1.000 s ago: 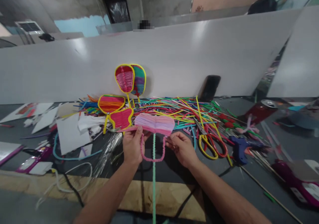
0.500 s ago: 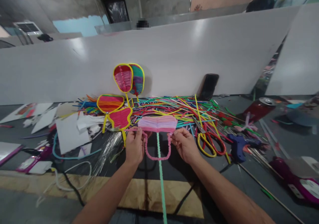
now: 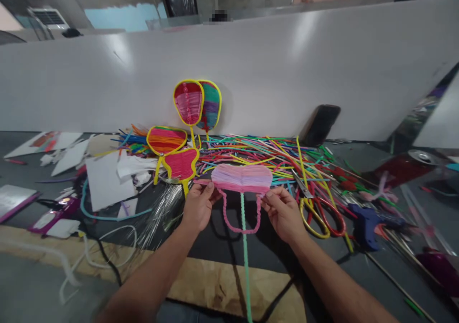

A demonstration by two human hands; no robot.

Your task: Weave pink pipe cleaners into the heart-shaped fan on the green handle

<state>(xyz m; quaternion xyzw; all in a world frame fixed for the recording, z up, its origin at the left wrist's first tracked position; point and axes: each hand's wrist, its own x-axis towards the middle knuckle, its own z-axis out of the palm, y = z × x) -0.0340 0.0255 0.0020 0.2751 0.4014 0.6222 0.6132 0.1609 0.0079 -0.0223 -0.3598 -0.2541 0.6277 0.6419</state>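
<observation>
Thumb and fingers of the left hand (image 3: 198, 207) close on the lower left corner of a pink-and-lilac panel (image 3: 242, 177), while the right hand (image 3: 286, 214) pinches near its lower right corner, where a twisted pink loop (image 3: 242, 231) meets it. The single panel, held above the dark table (image 3: 218, 251) in front of the wearer, stretches left to right along its long axis; one green stem (image 3: 245, 261) points down toward the wearer, slightly aslant, and reaches the bottom edge of the view. Some fingertips are hidden around the corners, and the stem's top is hard to make out. Beyond are four yellow-rimmed shapes, two upright (image 3: 188, 104) against one white board (image 3: 251, 74), two lower (image 3: 167, 140) at left, beside colored strips (image 3: 247, 146) too tangled to count. At right are one phone (image 3: 322, 124), red-and-yellow-handled scissors (image 3: 303, 184), one blue glue gun (image 3: 366, 227) and one blurred red can (image 3: 401, 167).
</observation>
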